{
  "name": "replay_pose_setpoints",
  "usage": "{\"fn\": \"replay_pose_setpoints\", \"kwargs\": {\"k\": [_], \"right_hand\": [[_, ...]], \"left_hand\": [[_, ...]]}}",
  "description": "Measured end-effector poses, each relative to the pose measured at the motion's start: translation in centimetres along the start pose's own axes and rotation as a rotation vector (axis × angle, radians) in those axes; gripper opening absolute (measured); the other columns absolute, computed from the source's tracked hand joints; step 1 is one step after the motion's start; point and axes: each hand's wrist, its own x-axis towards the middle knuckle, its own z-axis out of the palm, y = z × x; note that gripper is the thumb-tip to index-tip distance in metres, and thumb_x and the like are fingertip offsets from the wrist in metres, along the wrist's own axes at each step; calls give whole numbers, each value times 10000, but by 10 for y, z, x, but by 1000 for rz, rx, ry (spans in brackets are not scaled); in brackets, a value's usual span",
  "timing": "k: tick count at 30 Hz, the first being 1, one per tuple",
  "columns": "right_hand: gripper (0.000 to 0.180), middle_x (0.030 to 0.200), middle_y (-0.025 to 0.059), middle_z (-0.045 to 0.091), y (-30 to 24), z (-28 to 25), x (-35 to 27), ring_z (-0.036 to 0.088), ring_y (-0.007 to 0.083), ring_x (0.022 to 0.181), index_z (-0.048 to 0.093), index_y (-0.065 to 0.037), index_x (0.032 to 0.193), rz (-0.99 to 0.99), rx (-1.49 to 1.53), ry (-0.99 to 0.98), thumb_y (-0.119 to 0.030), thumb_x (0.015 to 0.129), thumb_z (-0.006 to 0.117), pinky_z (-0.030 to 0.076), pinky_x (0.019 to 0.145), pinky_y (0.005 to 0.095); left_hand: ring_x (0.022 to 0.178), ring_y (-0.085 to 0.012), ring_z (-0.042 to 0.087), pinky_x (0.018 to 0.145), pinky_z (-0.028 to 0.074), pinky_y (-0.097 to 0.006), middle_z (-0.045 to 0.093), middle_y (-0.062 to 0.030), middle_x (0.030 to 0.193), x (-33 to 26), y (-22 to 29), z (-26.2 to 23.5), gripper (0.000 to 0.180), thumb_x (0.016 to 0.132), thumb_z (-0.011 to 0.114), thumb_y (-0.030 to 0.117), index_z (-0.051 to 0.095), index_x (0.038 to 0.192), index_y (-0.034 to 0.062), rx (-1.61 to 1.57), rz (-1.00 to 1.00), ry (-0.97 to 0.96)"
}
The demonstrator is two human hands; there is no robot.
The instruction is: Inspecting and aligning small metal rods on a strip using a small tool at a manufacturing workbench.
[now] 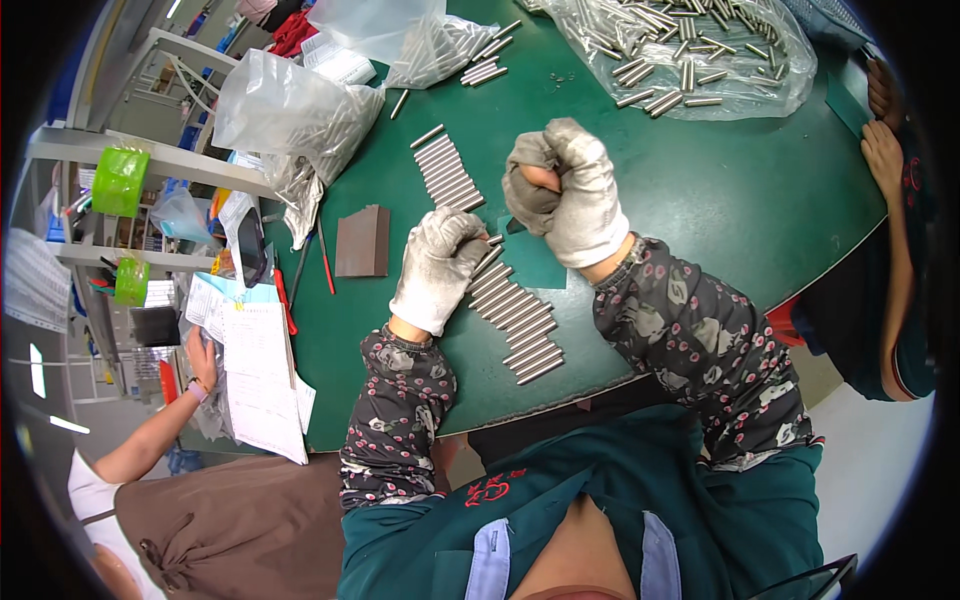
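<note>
Both my hands wear worn white gloves over a green table (pixel 720 200). My left hand (pixel 437 265) rests on the upper end of a row of metal rods (pixel 518 325) laid side by side, fingers curled over a rod. A second row of rods (pixel 447 172) lies farther away. My right hand (pixel 565 190) is raised as a closed fist above the table, next to a small dark green pad (pixel 535 262). What the fist holds is hidden.
Clear plastic bags of rods sit at the far left (pixel 290 115), far centre (pixel 425 40) and far right (pixel 690 50). A brown block (pixel 362 240) and red pens lie left. A person's hand (pixel 203 362) rests on papers at left; another person's arm (pixel 890 200) is at right.
</note>
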Motion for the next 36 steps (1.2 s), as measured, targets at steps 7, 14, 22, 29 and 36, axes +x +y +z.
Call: {"fn": "replay_pose_setpoints", "kwargs": {"k": [7, 14, 22, 29, 36], "right_hand": [[446, 433, -22, 244, 2, 3, -1, 234, 104, 379, 300, -132, 527, 8, -20, -3, -429, 858, 331, 193, 371, 244], [451, 440, -25, 239, 3, 4, 0, 232, 102, 385, 295, -134, 526, -13, 30, 6, -441, 853, 341, 186, 371, 241], [470, 446, -23, 252, 3, 2, -4, 240, 96, 397, 294, -128, 527, -60, -182, -98, -464, 853, 333, 178, 365, 237], [430, 519, -47, 288, 8, -3, -5, 254, 53, 446, 390, -100, 621, -4, -36, -155, -467, 845, 401, 193, 402, 216], [435, 513, -47, 295, 6, -2, -5, 249, 48, 443, 398, -101, 616, 22, -97, -165, -470, 848, 397, 194, 408, 213]], "left_hand": [[705, -268, 549, 633, 434, -346, 572, -84, 748, 0, 2, 0, 133, 662, 630, 1, 579, 776, 47, 15, -10, 8], [711, -271, 549, 637, 433, -345, 571, -85, 749, 0, 2, 1, 130, 668, 631, 7, 583, 782, 48, 8, -24, 14], [711, -269, 550, 638, 437, -348, 573, -83, 747, 2, 3, 0, 136, 662, 639, 19, 587, 784, 48, 32, -5, 11], [724, -265, 553, 641, 442, -354, 573, -79, 749, 3, 9, -7, 132, 637, 663, 36, 590, 745, 53, -69, -51, 78], [788, -267, 552, 682, 445, -372, 562, -73, 794, 8, 4, -2, 124, 680, 658, 115, 598, 784, 83, 400, -99, 170]]}}
